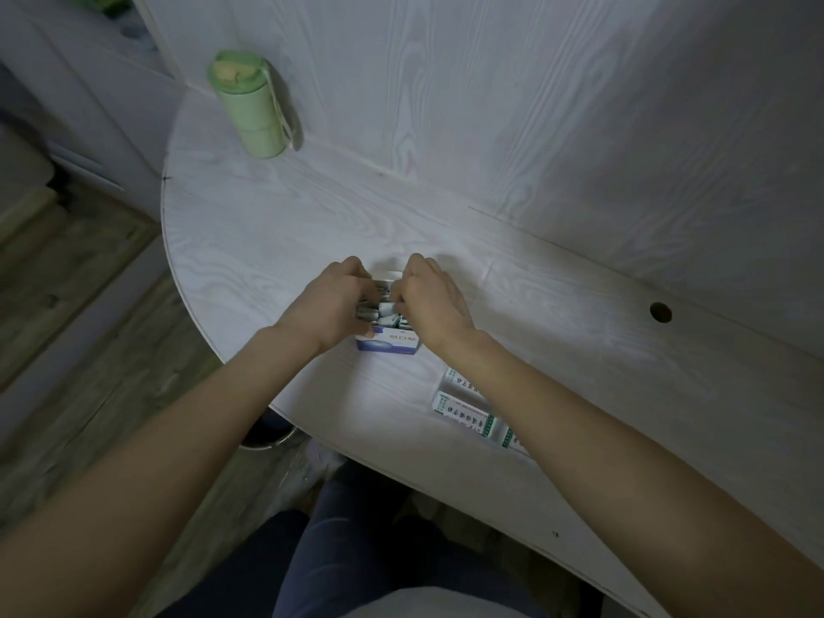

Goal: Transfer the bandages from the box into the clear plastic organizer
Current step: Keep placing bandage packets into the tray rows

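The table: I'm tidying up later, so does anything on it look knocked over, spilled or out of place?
Nothing stands out. The green bottle stands upright at the far edge, both hands, left and right, are in the open bandage box, and flat packets lie near the front edge.

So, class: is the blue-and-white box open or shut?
Open. The blue-and-white box shows small wrapped bandages at its top, with the left hand and right hand reaching in.

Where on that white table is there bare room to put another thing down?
Bare room: the wide stretch between the green lidded bottle and the blue-and-white bandage box, and the right side near the round hole. Crowded: around both hands and the green-printed white packets.
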Demonstrator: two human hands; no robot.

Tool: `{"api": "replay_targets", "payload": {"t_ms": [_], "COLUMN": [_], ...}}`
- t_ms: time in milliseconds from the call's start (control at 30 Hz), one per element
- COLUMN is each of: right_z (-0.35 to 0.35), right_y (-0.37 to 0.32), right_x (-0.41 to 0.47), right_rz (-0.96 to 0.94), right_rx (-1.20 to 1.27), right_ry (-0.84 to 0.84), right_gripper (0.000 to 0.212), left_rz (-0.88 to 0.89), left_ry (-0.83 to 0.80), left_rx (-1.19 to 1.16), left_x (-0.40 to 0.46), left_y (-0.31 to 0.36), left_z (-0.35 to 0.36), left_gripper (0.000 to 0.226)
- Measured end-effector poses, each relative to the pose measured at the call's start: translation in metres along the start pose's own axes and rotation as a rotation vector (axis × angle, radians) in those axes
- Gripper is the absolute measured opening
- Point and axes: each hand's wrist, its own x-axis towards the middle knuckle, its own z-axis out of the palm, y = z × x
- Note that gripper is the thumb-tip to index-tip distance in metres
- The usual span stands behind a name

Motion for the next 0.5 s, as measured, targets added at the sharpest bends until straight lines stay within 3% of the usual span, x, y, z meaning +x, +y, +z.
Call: {"api": "replay_targets", "payload": {"t_ms": [133, 500], "right_z": [-0.008, -0.008], "right_y": [0.011, 0.004], "right_x": [0.000, -0.010], "right_rz": [-0.181, -0.327], "right_rx": [-0.089, -0.248], "right_ry": [-0.079, -0.034], "right_gripper": [0.009, 0.014], "left_rz": [-0.007, -0.022], "left_ry": [-0.009, -0.013], "left_rx": [0.001, -0.006], "left_x": [0.002, 0.003], "left_y": [-0.001, 0.001], "left_z": [-0.001, 0.000], "left_gripper": [0.042, 0.046]}}
